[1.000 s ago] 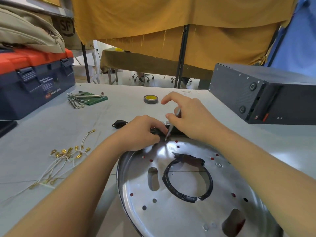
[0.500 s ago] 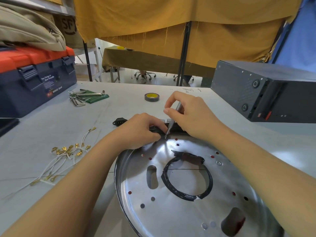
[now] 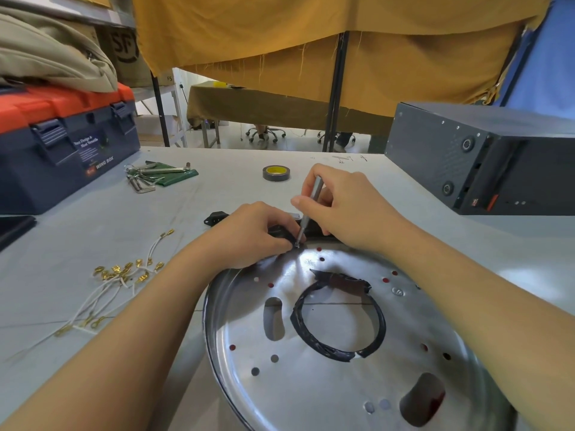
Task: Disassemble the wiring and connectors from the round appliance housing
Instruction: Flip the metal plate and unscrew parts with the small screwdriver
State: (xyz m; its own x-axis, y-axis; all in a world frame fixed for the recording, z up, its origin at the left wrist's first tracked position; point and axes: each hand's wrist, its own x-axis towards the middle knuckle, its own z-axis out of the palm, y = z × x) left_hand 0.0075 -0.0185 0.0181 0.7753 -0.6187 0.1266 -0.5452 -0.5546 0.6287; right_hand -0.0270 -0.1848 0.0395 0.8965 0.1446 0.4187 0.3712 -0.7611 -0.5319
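Already a bundle of freed wires (image 3: 105,293) lies toward the desk's left edge; at the round housing's (image 3: 326,384) far rim, the left hand (image 3: 258,234) grips a black connector (image 3: 280,233) while the right hand (image 3: 348,206) pinches a screwdriver (image 3: 309,209) on its fastening, so one connector apparently remains.

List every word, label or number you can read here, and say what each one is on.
"WING BOX": white print on the front of the blue toolbox.
"SF": black logo on the cardboard box behind it.
"FS": small print low on the same cardboard box.
Toolbox label text above "WING BOX": too small to read.
Pen marks on the table near the black case: unreadable.
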